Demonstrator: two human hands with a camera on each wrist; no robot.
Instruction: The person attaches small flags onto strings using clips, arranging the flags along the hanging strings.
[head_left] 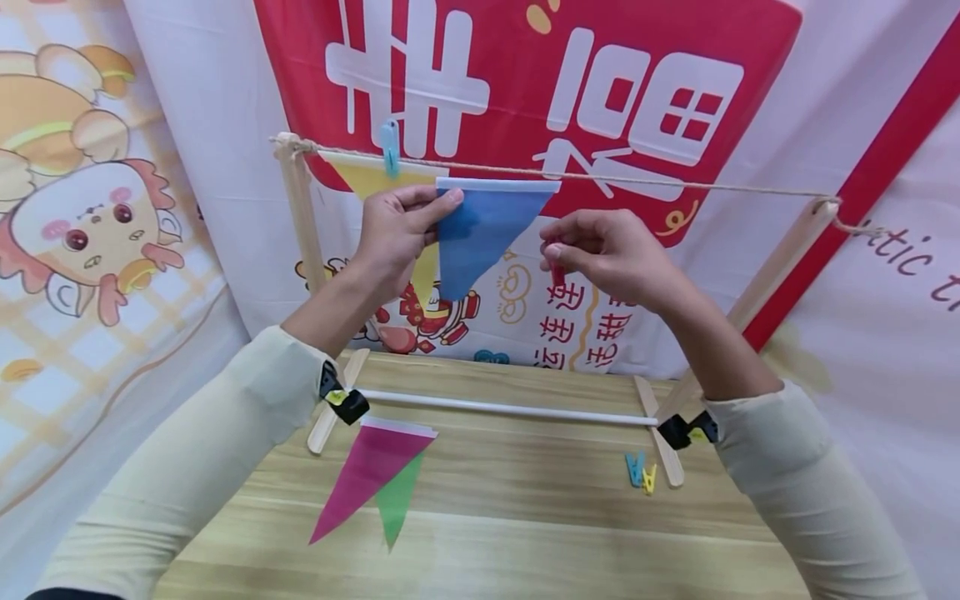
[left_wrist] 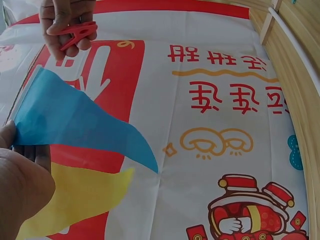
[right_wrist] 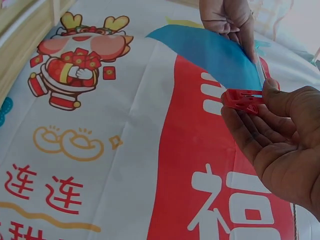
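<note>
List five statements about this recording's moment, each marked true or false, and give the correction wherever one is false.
1. The left hand holds the blue flag. True.
2. The right hand pinches a red clip. True.
3. Every clip here is red. False: a blue clip and a yellow clip lie on the table.
4. The yellow flag hangs at the rope, with a second blue clip at its top. True.
5. The two flags on the table lie apart. False: the pink flag overlaps the green flag.
</note>
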